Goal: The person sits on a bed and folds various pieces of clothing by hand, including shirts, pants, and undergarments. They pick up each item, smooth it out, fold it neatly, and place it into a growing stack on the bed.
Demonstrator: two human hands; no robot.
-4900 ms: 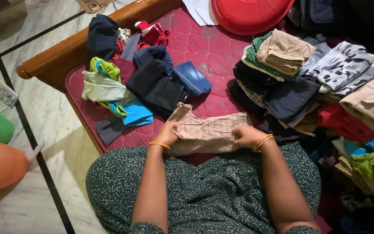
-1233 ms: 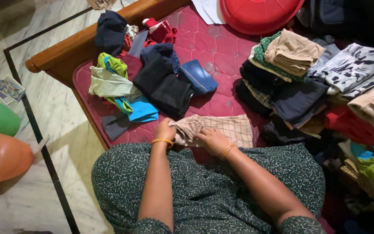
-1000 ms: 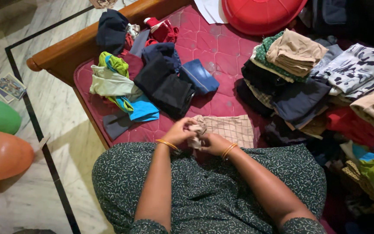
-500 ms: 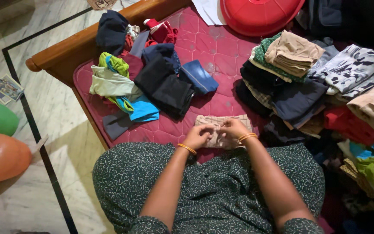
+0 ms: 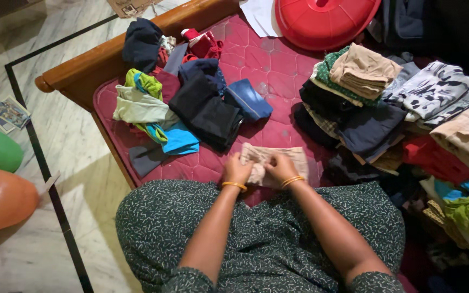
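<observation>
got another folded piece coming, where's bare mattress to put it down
Bare mattress runs between the dark folded clothes and the tall stack, from the red tub down to the beige cloth both hands press. The right side is crowded.

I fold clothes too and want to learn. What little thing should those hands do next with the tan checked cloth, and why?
Probably press it flat and fold it once more. Both the left hand and right hand grip the tan checked cloth on the red mattress; its left end looks bunched, unlike the neat folded tan piece topping the pile.
</observation>
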